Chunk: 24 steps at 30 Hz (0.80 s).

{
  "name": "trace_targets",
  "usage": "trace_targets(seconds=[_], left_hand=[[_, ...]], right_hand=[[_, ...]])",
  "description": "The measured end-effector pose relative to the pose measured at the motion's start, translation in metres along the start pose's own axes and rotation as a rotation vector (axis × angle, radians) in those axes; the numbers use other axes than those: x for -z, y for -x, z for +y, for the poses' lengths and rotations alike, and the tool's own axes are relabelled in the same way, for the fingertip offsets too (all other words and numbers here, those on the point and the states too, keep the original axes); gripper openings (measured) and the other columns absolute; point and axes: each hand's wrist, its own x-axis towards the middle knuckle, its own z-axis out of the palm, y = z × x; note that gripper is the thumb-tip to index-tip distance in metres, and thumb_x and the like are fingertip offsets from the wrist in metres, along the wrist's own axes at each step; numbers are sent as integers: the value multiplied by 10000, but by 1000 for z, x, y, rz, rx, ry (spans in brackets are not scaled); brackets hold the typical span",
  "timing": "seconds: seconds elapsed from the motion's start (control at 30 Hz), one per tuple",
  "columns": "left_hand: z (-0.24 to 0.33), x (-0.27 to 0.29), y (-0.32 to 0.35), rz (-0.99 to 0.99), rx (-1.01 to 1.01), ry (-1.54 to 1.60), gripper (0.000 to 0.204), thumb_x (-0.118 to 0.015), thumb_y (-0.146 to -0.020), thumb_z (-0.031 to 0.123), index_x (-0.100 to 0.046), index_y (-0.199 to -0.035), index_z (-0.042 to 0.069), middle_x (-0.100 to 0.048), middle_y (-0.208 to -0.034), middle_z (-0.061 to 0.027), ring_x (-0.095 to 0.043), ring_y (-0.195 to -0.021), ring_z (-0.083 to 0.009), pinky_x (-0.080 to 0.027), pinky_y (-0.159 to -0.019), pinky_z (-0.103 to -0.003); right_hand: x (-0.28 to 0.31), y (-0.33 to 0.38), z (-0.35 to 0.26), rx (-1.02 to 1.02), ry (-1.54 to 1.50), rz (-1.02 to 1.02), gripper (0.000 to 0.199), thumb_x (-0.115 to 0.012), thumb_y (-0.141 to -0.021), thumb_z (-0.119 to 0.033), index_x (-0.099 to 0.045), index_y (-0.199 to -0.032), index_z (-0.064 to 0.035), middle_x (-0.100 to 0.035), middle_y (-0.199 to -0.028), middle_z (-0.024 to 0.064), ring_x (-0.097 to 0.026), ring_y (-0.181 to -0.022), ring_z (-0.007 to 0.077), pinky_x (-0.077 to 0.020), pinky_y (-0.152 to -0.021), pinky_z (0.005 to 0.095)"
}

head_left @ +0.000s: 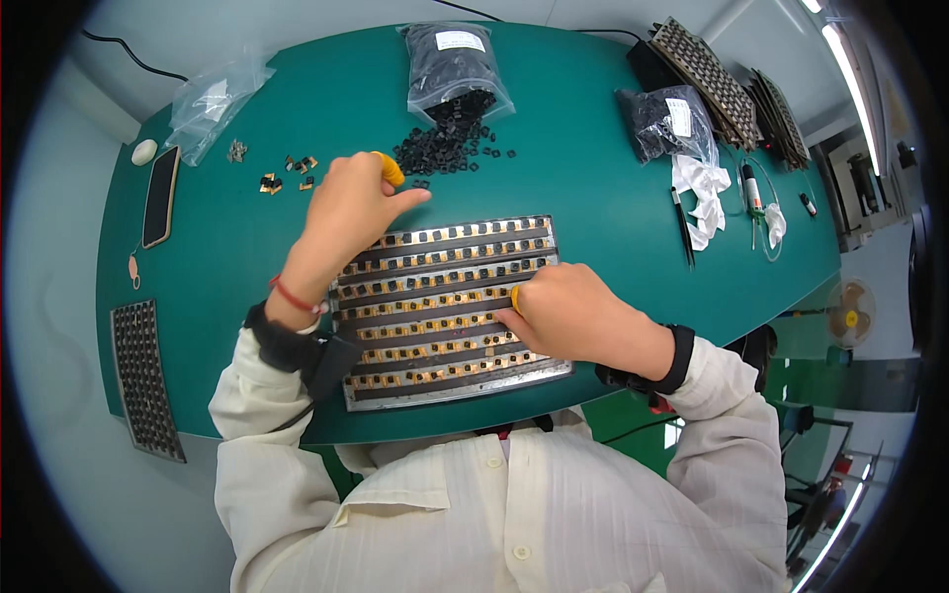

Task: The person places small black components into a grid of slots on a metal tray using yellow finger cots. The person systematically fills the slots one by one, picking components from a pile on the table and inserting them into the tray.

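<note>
The left hand (pixel 351 203) is hovering with fingertips pinched together over the keyboard plate (pixel 450 306), while the right hand (pixel 573 314) is pressing curled fingers onto it.

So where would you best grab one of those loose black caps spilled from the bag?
Take a stray black cap at the pile's right fringe, pinching its two opposite sides from above: it lies apart on the green table, whereas those by the bag mouth are heaped together.
</note>
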Motion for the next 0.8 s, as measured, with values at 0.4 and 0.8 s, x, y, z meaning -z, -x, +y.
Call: trace_targets(seconds=[0.4,0.8], left_hand=[[2,-8,18,58,-42,-204,250,-751,-834,196,-702,-772,-41,-664,-677,-186,-666,-638,-347,-529,-587,-400],[-15,1,21,4,32,79,225,-769,-786,85,-719,-967,-40,-707,-795,-135,-673,-728,-263,-537,-697,-376]], right_hand=[[35,-123,40,10,-310,243,275,-781,-785,-160,-732,-961,45,-722,-822,193,-717,-762,289,-556,-708,361],[21,-125,25,34,-218,235,157,-763,-757,-90,-726,-841,37,-703,-810,229,-704,-763,374,-571,-724,423]])
